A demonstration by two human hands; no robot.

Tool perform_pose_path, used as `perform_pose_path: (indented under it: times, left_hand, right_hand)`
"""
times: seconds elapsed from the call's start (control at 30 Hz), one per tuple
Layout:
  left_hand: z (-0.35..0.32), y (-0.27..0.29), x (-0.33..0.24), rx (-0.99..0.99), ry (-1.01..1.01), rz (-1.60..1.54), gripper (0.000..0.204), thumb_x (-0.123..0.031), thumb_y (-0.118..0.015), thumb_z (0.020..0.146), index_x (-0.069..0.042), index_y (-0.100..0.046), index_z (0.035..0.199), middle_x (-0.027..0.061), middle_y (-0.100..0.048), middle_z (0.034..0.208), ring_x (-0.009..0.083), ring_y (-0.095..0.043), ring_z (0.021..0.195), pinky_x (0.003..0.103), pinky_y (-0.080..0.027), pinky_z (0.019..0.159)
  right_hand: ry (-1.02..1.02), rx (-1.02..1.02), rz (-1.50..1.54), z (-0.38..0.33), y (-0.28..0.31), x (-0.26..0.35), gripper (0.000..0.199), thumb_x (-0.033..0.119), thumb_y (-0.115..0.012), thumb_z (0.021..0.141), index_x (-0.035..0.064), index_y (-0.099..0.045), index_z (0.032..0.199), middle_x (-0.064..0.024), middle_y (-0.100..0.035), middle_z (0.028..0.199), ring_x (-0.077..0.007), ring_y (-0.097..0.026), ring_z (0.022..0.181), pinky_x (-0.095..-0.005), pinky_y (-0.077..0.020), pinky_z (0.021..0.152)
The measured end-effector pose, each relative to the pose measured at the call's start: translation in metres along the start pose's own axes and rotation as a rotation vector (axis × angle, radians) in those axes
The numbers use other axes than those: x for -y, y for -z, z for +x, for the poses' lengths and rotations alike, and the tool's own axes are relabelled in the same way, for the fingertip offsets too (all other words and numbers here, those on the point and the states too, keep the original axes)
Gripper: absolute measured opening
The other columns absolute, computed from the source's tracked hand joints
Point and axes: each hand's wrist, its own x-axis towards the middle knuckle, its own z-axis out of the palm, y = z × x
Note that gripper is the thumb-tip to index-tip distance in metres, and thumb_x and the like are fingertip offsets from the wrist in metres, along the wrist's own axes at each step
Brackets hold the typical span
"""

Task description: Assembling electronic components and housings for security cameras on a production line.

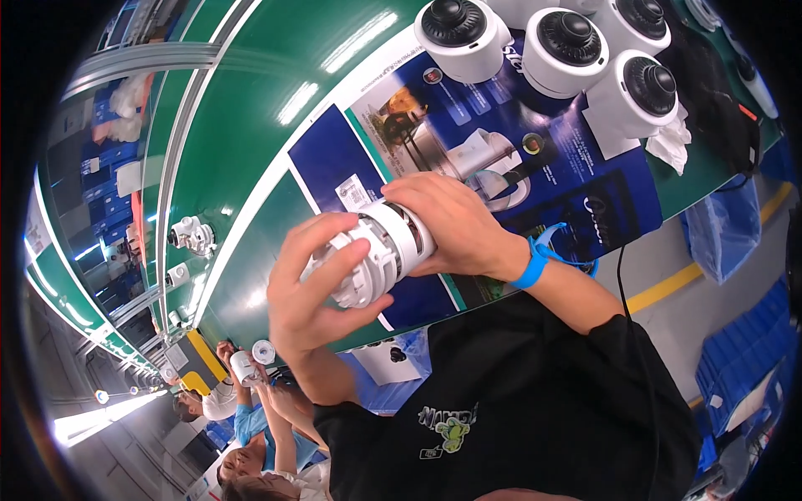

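Between my hands I hold a white round appliance housing, tilted on its side above the bench. Its ribbed plastic end points toward my left hand, whose fingers are curled around that end. My right hand, with a blue band at the wrist, grips the opposite end. A gap around the housing shows a darker inside next to the right palm. Under it lies a dark blue printed carton sheet with pictures of a kitchen appliance.
Several white appliance bases with black round tops, one of them a front base, stand at the upper right beside a crumpled white bag. Metal rails edge the green bench. Co-workers handle white parts at lower left; blue crates stand right.
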Motion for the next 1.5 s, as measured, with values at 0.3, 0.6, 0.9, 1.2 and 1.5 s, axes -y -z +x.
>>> perform_pose_path:
  times: [0.3, 0.6, 0.9, 1.2, 1.5]
  left_hand:
    - [0.016, 0.016, -0.001, 0.154, 0.060, -0.053, 0.073, -0.013, -0.087, 0.047, -0.006, -0.064, 0.116, 0.0188, -0.060, 0.116, 0.0328, -0.061, 0.099, 0.037, -0.052, 0.078]
    - [0.011, -0.019, -0.030, -0.132, 0.368, 0.344, 0.068, -0.019, -0.086, 0.055, -0.002, -0.060, 0.116, 0.0166, -0.060, 0.106, 0.0304, -0.062, 0.090, 0.036, -0.051, 0.075]
    - [0.005, -0.035, -0.020, -0.208, 0.415, 0.275, 0.059, -0.026, -0.079, 0.069, 0.001, -0.057, 0.117, 0.0170, -0.058, 0.104, 0.0299, -0.059, 0.089, 0.036, -0.048, 0.079]
    - [0.004, -0.037, -0.015, -0.297, 0.398, 0.244, 0.064, -0.042, -0.074, 0.075, 0.000, -0.058, 0.122, 0.0167, -0.055, 0.107, 0.0280, -0.057, 0.090, 0.036, -0.046, 0.078]
    - [0.012, -0.046, -0.008, -0.279, 0.258, 0.222, 0.059, -0.037, -0.076, 0.071, -0.002, -0.062, 0.116, 0.0169, -0.053, 0.106, 0.0288, -0.057, 0.088, 0.037, -0.048, 0.074]
  right_hand:
    - [0.024, -0.017, -0.021, -0.002, -0.001, -0.002, 0.085, 0.022, -0.088, 0.056, 0.0061, -0.044, 0.127, -0.0152, -0.055, 0.122, -0.0369, -0.056, 0.110, -0.0452, -0.0454, 0.092]
    - [-0.016, -0.183, -0.038, -0.005, -0.012, 0.002, 0.088, 0.020, -0.088, 0.058, 0.0047, -0.039, 0.131, -0.0196, -0.052, 0.124, -0.0399, -0.051, 0.113, -0.0471, -0.0420, 0.096]
    - [-0.045, -0.221, -0.027, -0.010, -0.017, 0.009, 0.091, 0.013, -0.087, 0.053, 0.0056, -0.039, 0.130, -0.0189, -0.048, 0.125, -0.0396, -0.048, 0.116, -0.0481, -0.0400, 0.095]
    - [-0.045, -0.267, -0.068, -0.011, -0.020, 0.011, 0.090, 0.011, -0.085, 0.054, 0.0053, -0.039, 0.131, -0.0191, -0.045, 0.128, -0.0395, -0.046, 0.118, -0.0491, -0.0387, 0.097]
    - [-0.077, -0.297, -0.036, -0.013, -0.021, 0.011, 0.093, 0.008, -0.085, 0.053, 0.0044, -0.036, 0.133, -0.0198, -0.043, 0.129, -0.0410, -0.044, 0.119, -0.0483, -0.0381, 0.098]
